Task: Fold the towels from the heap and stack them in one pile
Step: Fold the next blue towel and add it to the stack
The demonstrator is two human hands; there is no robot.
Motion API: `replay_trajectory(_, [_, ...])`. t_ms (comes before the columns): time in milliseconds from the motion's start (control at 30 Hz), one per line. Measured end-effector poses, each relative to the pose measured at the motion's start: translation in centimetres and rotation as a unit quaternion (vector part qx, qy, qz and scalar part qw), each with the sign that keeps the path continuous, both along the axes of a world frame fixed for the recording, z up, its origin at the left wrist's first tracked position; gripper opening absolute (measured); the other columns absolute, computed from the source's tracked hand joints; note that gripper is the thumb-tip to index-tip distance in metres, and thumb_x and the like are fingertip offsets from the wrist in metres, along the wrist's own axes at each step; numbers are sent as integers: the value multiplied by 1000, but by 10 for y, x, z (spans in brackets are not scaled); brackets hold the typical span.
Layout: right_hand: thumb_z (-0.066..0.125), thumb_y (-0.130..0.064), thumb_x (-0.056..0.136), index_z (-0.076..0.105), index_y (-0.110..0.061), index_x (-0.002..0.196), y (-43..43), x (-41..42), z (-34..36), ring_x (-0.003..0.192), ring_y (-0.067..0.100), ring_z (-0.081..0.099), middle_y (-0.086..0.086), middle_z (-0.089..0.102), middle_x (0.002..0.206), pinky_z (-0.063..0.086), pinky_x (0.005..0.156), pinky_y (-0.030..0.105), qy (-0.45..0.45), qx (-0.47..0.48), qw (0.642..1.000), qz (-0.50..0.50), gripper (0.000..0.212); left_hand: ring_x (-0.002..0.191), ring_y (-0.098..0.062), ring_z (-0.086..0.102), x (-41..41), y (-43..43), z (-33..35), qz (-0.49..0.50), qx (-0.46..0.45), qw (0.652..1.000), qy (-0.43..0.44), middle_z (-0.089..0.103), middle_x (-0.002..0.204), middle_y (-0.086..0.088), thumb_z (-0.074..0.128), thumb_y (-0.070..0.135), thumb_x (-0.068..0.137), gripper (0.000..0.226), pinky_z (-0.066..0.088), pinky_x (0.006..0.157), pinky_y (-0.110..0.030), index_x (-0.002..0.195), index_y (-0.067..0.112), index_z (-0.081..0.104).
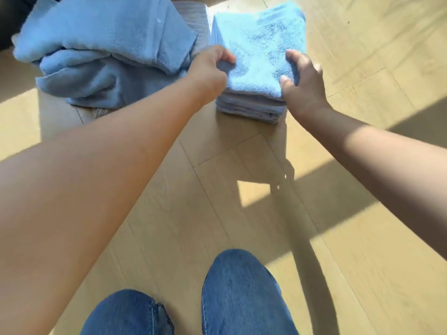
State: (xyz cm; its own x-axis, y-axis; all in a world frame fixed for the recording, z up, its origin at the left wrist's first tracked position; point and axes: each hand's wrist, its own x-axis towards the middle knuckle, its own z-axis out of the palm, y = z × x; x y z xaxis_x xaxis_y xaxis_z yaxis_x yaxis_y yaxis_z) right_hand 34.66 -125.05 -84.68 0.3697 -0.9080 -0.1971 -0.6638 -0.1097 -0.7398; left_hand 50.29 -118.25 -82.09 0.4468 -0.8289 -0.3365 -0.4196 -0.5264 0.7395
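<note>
Stacking under way. Your left hand (212,66) and right hand (302,81) each grip a near corner of the top folded towel (261,44) on the pile (249,108); the heap (96,44) beside it on the floor (242,177) awaits folding.

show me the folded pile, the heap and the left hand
folded pile (261,37), head view, top towel's middle
heap (104,39), head view, crumpled middle
left hand (208,68), head view, back of hand
</note>
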Motion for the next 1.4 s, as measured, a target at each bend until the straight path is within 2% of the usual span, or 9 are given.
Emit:
replay_trajectory(133, [44, -3, 91, 41, -15, 136, -25, -1, -14, 127, 10, 43, 11, 36, 135, 14, 81, -15, -13, 5, 1000, -28, 46, 60, -6, 39, 2, -32, -18, -32, 8, 999, 17, 48, 97, -5, 28, -16, 75, 54, 31, 44, -12, 106, 19, 54])
replay_trajectory(267, [45, -5, 91, 41, -16, 136, -37, 4, -33, 125, 11, 44, 11, 37, 133, 13, 81, -15, -16, 15, 999, -48, 46, 58, -9, 38, 7, -51, -36, -17, 20, 1000, 17, 48, 82, -1, 28, -15, 72, 47, 26, 38, -11, 94, 20, 49])
replay_trajectory(500, [47, -18, 93, 31, -24, 142, -39, 3, -70, 127, 18, 42, 9, 36, 139, 24, 101, 15, 55, 126, 990, -26, 52, 103, -34, 54, 9, -42, -90, 6, 87, 996, -5, 47, 126, -21, 35, -10, 81, 48, 42, 68, -27, 122, 8, 53])
replay_trajectory(600, [49, -20, 92, 32, -24, 140, -37, 2, -74, 127, 20, 42, 10, 39, 138, 25, 100, 16, 53, 124, 991, -27, 51, 102, -37, 55, 11, -38, -97, 19, 77, 997, -6, 48, 118, -16, 36, -9, 83, 47, 46, 76, -31, 123, 9, 54])
replay_trajectory(767, [47, -13, 90, 41, -14, 133, -21, 10, -62, 123, 23, 45, 11, 46, 132, 27, 101, 20, -3, 26, 997, -74, 43, 83, -19, 42, 16, -41, -93, 47, 25, 999, 1, 45, 102, -5, 34, -11, 79, 49, 33, 67, -18, 118, 8, 57])
replay_trajectory(967, [40, -20, 95, 33, -22, 140, -5, 3, -76, 121, 28, 45, 14, 42, 132, 27, 96, 24, 73, 82, 990, -89, 45, 118, -23, 49, 14, -30, -98, 13, 45, 999, -8, 51, 128, -14, 38, -5, 87, 42, 29, 79, -10, 120, 11, 57])
replay_trajectory(1067, [40, -20, 95, 32, -23, 140, -9, 5, -73, 123, 30, 42, 16, 41, 131, 27, 100, 25, 95, 79, 990, -73, 46, 112, -26, 53, 18, -28, -93, 11, 51, 999, 4, 53, 125, -15, 39, 1, 91, 37, 38, 81, -17, 122, 11, 56])
replay_trajectory(1200, [45, -20, 90, 38, -22, 136, -10, 12, -63, 128, 28, 32, 12, 37, 133, 24, 103, 31, 183, 8, 979, -85, 46, 73, -13, 49, 28, -20, -86, 35, 57, 997, 32, 53, 89, -5, 39, -2, 88, 35, 34, 50, -10, 117, 5, 57])
replay_trajectory(1400, [47, -9, 79, 48, -19, 128, 4, 51, -40, 126, 27, 35, 9, 43, 131, 19, 100, 33, 188, -155, 969, 36, 49, 111, -27, 53, 73, 17, -75, 52, 66, 994, -77, 57, 120, -14, 38, 0, 85, 35, 41, 91, -28, 113, 5, 59])
